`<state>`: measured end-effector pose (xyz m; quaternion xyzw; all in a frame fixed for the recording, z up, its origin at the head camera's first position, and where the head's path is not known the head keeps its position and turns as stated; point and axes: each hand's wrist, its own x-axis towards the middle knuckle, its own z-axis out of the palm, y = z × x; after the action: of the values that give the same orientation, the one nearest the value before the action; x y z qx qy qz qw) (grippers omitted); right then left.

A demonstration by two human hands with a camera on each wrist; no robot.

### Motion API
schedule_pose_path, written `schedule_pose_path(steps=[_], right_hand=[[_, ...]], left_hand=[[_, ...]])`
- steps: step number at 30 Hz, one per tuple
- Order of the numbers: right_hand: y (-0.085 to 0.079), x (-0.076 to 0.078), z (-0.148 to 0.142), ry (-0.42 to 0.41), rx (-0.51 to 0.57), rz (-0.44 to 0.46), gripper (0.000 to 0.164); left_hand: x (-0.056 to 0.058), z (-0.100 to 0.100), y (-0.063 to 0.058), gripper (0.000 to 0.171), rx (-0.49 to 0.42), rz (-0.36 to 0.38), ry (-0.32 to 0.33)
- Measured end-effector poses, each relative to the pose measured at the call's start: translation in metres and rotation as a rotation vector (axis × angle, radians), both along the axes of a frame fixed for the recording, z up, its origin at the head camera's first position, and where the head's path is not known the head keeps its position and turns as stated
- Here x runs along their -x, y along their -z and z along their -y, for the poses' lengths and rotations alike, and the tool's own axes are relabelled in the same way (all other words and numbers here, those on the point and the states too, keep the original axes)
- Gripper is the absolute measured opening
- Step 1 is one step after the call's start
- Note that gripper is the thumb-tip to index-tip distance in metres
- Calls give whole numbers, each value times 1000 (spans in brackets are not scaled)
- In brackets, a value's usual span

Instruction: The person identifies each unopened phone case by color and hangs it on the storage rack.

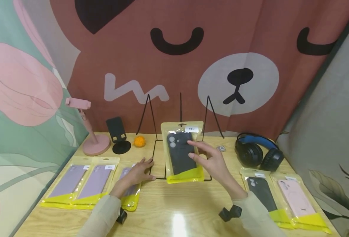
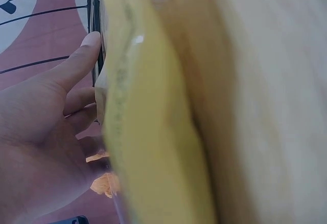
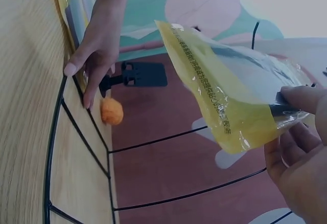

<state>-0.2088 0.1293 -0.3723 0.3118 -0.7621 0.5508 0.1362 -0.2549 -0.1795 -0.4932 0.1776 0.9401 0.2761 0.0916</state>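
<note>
A black phone case in a clear and yellow package leans upright on a black wire rack at the middle of the wooden table. My right hand holds the package's right side, with a finger and the thumb across its front. In the right wrist view the package is pinched between my right hand's fingers. My left hand lies flat on a purple case package, its fingertips touching the rack's base wire. The left wrist view shows the left hand beside a yellow package edge.
Two more purple case packages lie at the front left. A black case package and a pink one lie at the front right. Behind stand a pink phone stand, a black stand, an orange ball and headphones.
</note>
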Motion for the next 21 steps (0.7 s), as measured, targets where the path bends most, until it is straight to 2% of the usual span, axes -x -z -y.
schedule_pose_path(steps=[5,11,14,17,19,21], right_hand=[[-16,13,10,40,-1,70,41],[-16,65,20,92,42,65,40],[-3,100,23,123,87,85,40],[14,128,23,163,121,84,37],[25,137,19,215,116,67,33],[32,134,11,281,67,9,29]], left_hand=[[1,0,-1,75,-2,11,-1],[0,3,0,75,-18,11,5],[-1,3,0,75,-28,7,8],[-1,3,1,75,-27,-4,11],[-2,3,1,75,-25,-11,13],[-2,2,0,75,-22,-16,16]])
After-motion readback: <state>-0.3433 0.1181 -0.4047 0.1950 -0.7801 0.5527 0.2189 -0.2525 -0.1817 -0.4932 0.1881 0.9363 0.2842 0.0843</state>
